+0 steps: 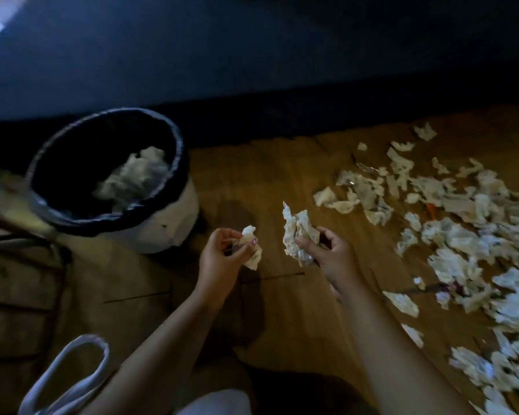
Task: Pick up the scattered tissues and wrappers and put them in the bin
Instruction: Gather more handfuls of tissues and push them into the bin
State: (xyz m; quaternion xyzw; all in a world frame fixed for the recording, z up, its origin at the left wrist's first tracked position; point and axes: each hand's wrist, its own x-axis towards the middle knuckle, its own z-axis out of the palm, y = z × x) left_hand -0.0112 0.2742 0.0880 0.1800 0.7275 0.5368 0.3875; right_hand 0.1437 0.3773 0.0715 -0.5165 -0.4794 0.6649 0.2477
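Tissues and wrappers are the matter here, and going left to right, some crumpled white tissue (132,178) already lies inside the round bin (174,223), which has a dark liner and stands up and to the left of the left hand (222,262). That hand is curled closed, thumb and fingertips pinching a small crumpled tissue piece (252,250) with a pink mark showing on it. Just beside it, apart and not touching, the right hand (327,259) is closed around a larger crumpled tissue wad (297,235) that sticks up above the fingers. To the right of the right hand, spreading above and below it, scattered tissue scraps (462,235) cover the brown wooden floor (267,181), well apart from the bin.
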